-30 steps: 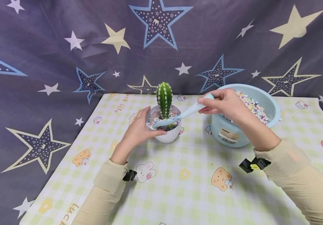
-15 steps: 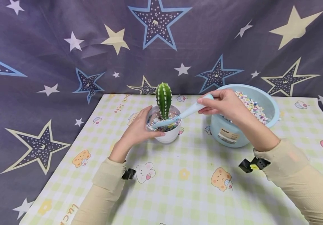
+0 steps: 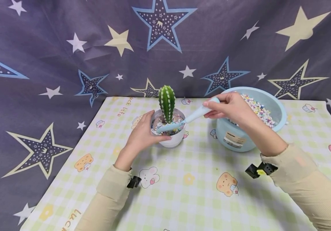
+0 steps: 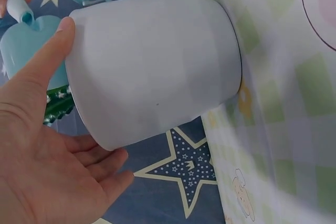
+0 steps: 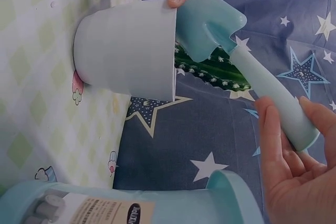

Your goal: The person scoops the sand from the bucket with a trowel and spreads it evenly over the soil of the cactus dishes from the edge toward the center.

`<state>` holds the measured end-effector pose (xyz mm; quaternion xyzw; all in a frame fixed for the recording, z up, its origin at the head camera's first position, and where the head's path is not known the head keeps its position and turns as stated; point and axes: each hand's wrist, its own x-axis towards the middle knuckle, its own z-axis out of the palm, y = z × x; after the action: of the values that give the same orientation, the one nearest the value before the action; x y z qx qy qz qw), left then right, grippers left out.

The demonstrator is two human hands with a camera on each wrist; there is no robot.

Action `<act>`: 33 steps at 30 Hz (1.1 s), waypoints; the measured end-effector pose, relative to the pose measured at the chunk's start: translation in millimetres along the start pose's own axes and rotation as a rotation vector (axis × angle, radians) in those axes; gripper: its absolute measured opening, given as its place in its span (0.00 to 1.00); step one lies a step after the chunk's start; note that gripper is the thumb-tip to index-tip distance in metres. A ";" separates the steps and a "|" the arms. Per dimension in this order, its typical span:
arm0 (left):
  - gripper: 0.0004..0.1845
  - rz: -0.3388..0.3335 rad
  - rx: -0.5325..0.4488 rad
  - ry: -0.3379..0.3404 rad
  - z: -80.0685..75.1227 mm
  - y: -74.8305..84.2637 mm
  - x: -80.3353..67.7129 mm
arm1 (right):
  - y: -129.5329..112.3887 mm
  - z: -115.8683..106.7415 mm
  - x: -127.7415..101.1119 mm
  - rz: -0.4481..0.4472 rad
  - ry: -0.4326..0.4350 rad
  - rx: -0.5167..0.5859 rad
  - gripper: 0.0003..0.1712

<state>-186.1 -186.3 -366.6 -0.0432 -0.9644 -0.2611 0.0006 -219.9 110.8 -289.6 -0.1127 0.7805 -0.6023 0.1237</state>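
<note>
The left hand (image 3: pixel 141 134) gripped the white pot (image 3: pixel 171 138); the right hand (image 3: pixel 230 107) held the scoop (image 3: pixel 182 121). Wrist views hid the pebbles (image 3: pixel 165 125) that the head view showed.

One cactus (image 3: pixel 166 103), one white pot (image 3: pixel 172 139), one blue scoop (image 3: pixel 182 122), one blue bowl (image 3: pixel 241 138) and two hands.

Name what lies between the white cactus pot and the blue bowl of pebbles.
In the head view, bare checked tablecloth separates white pot from blue bowl; above it the blue scoop handle crosses.
</note>
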 end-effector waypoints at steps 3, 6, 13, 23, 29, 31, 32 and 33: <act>0.69 -0.015 0.012 0.008 0.9 1.1 -1.4 | 0.4 -0.6 -0.9 0.000 -0.001 -0.002 0.22; 0.69 -0.023 0.015 0.010 1.5 2.0 -2.1 | 0.7 -1.9 -1.8 0.002 -0.003 0.004 0.23; 0.68 -0.026 0.023 0.011 1.7 2.5 -2.7 | 3.2 -6.7 -4.8 -0.011 -0.053 0.022 0.25; 0.68 -0.036 0.019 0.014 1.0 3.5 -2.2 | 5.9 -8.2 -9.7 -0.020 -0.059 0.034 0.25; 0.68 -0.042 0.023 0.008 1.0 3.5 -1.7 | 9.0 -8.2 -10.3 -0.042 -0.059 0.075 0.20; 0.68 -0.043 0.022 0.006 0.7 3.7 -1.8 | 9.7 -8.5 -10.6 -0.049 -0.060 0.081 0.20; 0.68 -0.044 0.022 0.006 0.5 3.9 -1.8 | 10.1 -8.6 -10.7 -0.049 -0.060 0.081 0.19; 0.68 -0.043 0.021 0.006 0.4 4.1 -1.8 | 10.3 -8.8 -10.9 -0.052 -0.061 0.079 0.19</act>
<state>-183.9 -182.8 -364.9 -0.0215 -0.9678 -0.2509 -0.0019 -212.7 124.9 -296.8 -0.1463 0.7487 -0.6320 0.1363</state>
